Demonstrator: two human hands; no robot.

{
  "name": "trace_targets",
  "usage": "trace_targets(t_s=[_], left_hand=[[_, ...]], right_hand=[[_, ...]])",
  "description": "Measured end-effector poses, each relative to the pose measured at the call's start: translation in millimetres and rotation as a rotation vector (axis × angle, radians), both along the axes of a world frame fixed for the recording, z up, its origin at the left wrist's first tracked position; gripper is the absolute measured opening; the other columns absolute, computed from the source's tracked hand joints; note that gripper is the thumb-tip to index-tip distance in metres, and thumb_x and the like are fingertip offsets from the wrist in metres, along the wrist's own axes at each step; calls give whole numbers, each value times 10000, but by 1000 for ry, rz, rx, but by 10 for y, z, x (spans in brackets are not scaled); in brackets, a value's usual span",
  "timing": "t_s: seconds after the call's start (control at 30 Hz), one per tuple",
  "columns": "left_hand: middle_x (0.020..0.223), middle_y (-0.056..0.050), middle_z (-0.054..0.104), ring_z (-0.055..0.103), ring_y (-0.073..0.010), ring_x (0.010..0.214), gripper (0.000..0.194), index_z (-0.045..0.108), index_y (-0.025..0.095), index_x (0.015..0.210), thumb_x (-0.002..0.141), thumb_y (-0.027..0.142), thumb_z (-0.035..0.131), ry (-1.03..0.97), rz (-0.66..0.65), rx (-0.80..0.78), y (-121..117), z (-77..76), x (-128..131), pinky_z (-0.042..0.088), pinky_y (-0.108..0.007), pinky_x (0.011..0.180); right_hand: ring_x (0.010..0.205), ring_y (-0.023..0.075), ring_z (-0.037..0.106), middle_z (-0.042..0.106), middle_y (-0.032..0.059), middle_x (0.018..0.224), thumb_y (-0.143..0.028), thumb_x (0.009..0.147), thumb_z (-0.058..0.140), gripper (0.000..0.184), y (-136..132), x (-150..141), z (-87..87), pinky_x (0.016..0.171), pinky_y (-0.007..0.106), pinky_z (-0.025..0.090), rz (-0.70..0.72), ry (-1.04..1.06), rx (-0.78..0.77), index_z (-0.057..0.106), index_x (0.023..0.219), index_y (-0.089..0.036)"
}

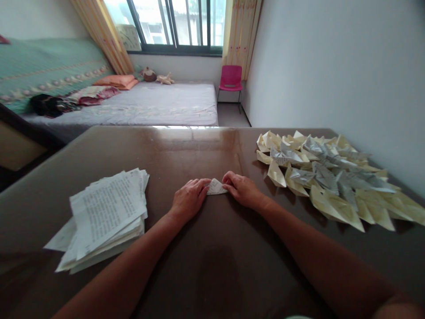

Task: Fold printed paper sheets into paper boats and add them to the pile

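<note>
A small folded piece of printed paper [215, 187], triangular in outline, is held low over the middle of the brown table [199, 155]. My left hand [191, 197] pinches its left corner between thumb and fingers. On the opposite corner, my right hand [243, 189] has its thumb and fingers closed in the same way. The fingertips cover both ends of the paper. To the right lie many folded paper boats [335, 206], some cream and some grey with print. A stack of loose printed sheets [106, 208] rests left of my left forearm.
Beyond the table's far edge is a bed [172, 104] with orange pillows [116, 81] and soft toys. A pink chair [231, 79] stands by the window wall. A white wall [332, 66] runs along the right; a dark chair back [23, 141] borders the left.
</note>
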State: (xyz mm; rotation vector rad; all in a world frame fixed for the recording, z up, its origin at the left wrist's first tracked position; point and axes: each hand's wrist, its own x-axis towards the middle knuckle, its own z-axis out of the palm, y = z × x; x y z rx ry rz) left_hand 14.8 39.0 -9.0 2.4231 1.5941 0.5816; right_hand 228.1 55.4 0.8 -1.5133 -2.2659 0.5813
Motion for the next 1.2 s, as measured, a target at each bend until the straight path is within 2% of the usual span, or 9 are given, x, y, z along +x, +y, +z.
trace_targets(t_s=[0.23,0.43,0.57,0.67,0.77,0.97,1.2], left_hand=[[1004,-13,645,590,-191,924,332,529,315,1251,939,329,419,38,1,-5,-21,45,23,482,-311,771],[924,-13,580,552,-169,900,336,529,380,1259,964,350,372,183,-35,39,-53,48,28,459,-250,690],[1070,-7,562,527,-161,911,321,524,412,1236,958,302,407,245,-80,101,-84,36,10,439,-221,613],[1143,-4,575,508,-170,980,294,542,361,1206,945,261,448,255,-148,149,-115,43,-5,463,-231,662],[1101,-19,611,515,-183,972,250,574,294,1153,926,237,487,310,-195,158,-158,86,3,479,-258,706],[1013,-70,617,532,-214,937,283,577,220,1170,903,174,495,434,-194,139,-255,211,67,482,-294,676],[1010,-90,617,546,-241,935,272,606,172,1124,885,126,484,553,-159,138,-321,276,80,473,-316,638]], right_hand=[[812,156,585,653,33,892,-327,949,436,175,-63,-45,108,656,242,353,28,-207,73,576,1000,-236],[836,157,584,632,21,962,-343,957,430,200,-107,-83,194,664,250,358,76,-321,120,611,989,-263],[911,176,582,626,40,1008,-278,948,461,187,-143,-107,245,707,275,372,122,-410,151,627,1033,-263],[944,210,568,634,62,1005,-224,935,473,188,-220,-133,312,746,323,373,189,-508,190,644,1011,-240],[963,242,554,632,93,1049,-180,929,451,246,-321,-154,378,743,360,373,233,-576,218,616,1109,-209],[1018,269,517,612,150,1117,-144,922,416,309,-439,-197,428,747,397,381,206,-660,140,590,1178,-149],[1015,290,502,606,173,1087,-105,889,428,275,-495,-251,389,737,433,403,190,-687,121,665,1026,-128]])
